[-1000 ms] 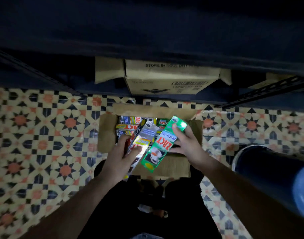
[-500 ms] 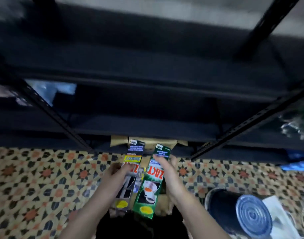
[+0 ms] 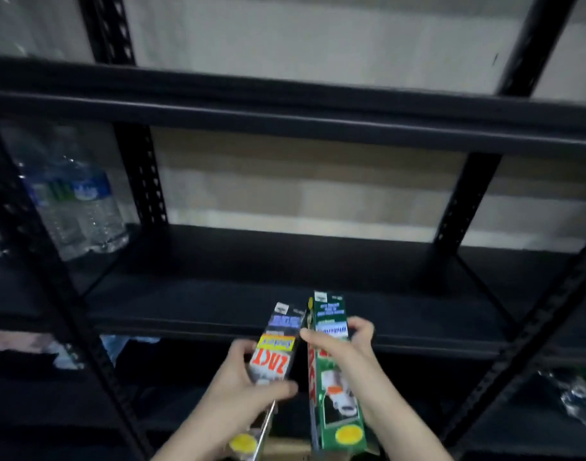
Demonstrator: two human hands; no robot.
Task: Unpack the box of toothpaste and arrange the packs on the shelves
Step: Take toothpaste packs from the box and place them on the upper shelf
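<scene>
- Left hand [image 3: 248, 389] gripping a grey-and-black toothpaste pack [image 3: 274, 352], fingers wrapped round its left edge, thumb across its lower front.
- On that pack: "ZACT" in red letters, upside down to the camera, under a yellow band with small blurred writing; a yellow round mark near its lower end.
- Right hand [image 3: 346, 352] pinching a green toothpaste pack [image 3: 331, 377], thumb on the left edge, fingers curled over the right edge near the top.
- On the green pack: "Whitening" on a white-and-blue panel, upside down; red "ZACT" partly hidden by the hand; a yellow oval near the bottom.
- Both packs held upright, side by side and almost touching, just in front of the edge of a black metal shelf [image 3: 285, 294].
- To the left, behind a perforated black upright [image 3: 142, 174], clear plastic water bottles [image 3: 78, 207] with blue labels, writing too blurred to read.
- Another shelf board [image 3: 285, 104] above, pale wall behind.
- Low between the wrists, a strip of brown cardboard [image 3: 285, 447].
- Crinkled clear wrapping [image 3: 574, 399] on a lower shelf at the right.
</scene>
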